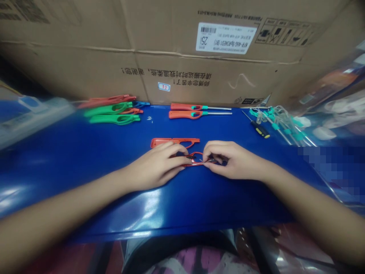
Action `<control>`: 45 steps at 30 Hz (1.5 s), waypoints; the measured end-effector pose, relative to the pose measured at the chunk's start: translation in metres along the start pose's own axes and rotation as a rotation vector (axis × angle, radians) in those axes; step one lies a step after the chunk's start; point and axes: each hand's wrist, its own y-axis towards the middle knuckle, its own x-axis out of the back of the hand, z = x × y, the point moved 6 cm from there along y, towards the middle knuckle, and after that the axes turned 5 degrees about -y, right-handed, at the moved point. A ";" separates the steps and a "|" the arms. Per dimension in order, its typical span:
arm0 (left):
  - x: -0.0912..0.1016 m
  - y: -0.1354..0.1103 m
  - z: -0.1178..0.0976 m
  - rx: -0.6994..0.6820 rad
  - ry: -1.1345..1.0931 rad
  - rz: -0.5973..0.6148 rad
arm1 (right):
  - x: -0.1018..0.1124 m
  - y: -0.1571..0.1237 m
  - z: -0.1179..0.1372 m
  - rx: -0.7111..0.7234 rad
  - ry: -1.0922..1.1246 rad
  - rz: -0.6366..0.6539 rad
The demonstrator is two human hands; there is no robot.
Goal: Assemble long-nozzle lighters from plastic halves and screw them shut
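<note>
My left hand (159, 163) rests on the blue table (85, 160), fingers curled over one end of a red lighter shell half (195, 159). My right hand (230, 160) pinches the same piece from the right, together with a small dark and metal part that I cannot make out. A second red shell half (174, 142) lies flat just behind my left hand. The piece between my fingers is mostly hidden.
Green and red shell halves (114, 110) are piled at the back left. Two assembled red lighters (199, 111) lie at the back middle. A yellow-handled screwdriver (260, 130) and several teal-tipped inner parts (282, 121) lie at the right. A large cardboard box (171, 49) stands behind.
</note>
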 end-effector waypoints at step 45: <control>0.004 -0.001 -0.006 -0.092 0.064 -0.081 | -0.002 -0.005 0.005 0.053 -0.178 0.079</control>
